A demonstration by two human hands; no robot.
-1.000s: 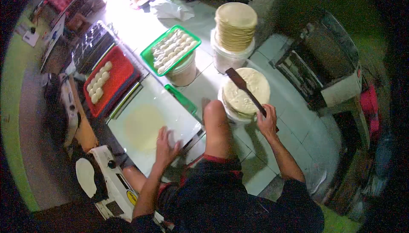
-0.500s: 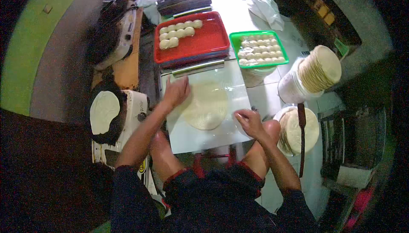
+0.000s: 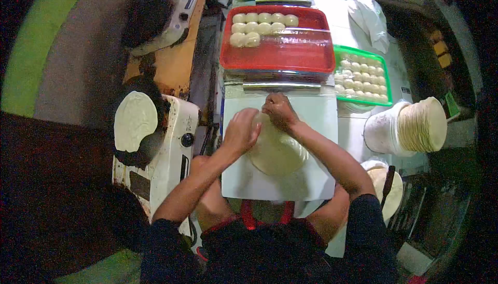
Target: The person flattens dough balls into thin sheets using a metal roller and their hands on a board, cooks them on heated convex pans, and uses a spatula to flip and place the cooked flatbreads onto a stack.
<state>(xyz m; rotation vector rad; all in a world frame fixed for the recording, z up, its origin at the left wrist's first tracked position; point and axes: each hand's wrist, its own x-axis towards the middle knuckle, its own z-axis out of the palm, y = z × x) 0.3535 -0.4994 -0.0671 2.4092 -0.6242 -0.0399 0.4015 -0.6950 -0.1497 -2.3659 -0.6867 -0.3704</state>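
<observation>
A thin round sheet of dough (image 3: 280,154) lies on the white board (image 3: 244,180) between my knees. My left hand (image 3: 243,131) is at the sheet's upper left edge, its fingers bent and partly blurred. Beside it my right hand (image 3: 279,110) has its fingers closed in a pinch at the sheet's top edge. The fingertips of both hands nearly meet there. Beyond the board, a red tray (image 3: 295,58) holds several dough balls (image 3: 264,28) in rows at its upper left.
On the left, a flat dough piece (image 3: 136,120) lies on a dark pan over a white stove (image 3: 179,128). To the right are a green tray (image 3: 358,100) of dough balls, a stack of flatbreads (image 3: 423,126) and a dark spatula (image 3: 388,183) on another stack.
The view has swung right and down toward the board. My right hand let go of the spatula, came over the board and joined my left hand at the sheet's top edge.
</observation>
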